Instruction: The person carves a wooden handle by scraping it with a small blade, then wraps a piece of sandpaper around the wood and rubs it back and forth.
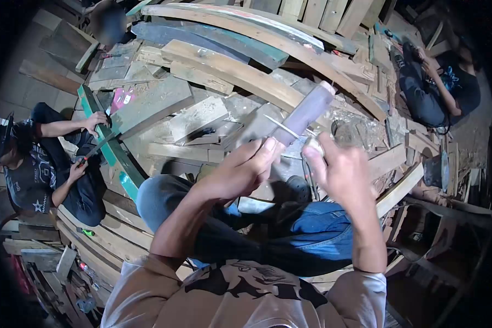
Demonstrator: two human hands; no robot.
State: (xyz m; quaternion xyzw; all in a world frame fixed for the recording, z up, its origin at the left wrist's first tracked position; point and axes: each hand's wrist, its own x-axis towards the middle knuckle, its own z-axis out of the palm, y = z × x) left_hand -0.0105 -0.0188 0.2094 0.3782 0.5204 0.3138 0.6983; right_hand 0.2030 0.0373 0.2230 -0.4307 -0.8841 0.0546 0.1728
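My left hand (246, 167) grips the lower end of a long grey-purple block (307, 111) that points up and away from me. A thin metal sliver (281, 127) lies across the block's face. Its near end runs toward my right hand (340, 170), whose thumb and curled fingers close on it just right of the block. Both hands are raised over my knees, in blue jeans (322, 240). I sit among wooden planks.
Curved and straight wooden planks (240, 71) cover the floor ahead. A seated person (44, 175) at the left works a tool on a green-edged plank (115, 158). Another person (437, 87) crouches at the upper right. More stacked wood lies at the lower left.
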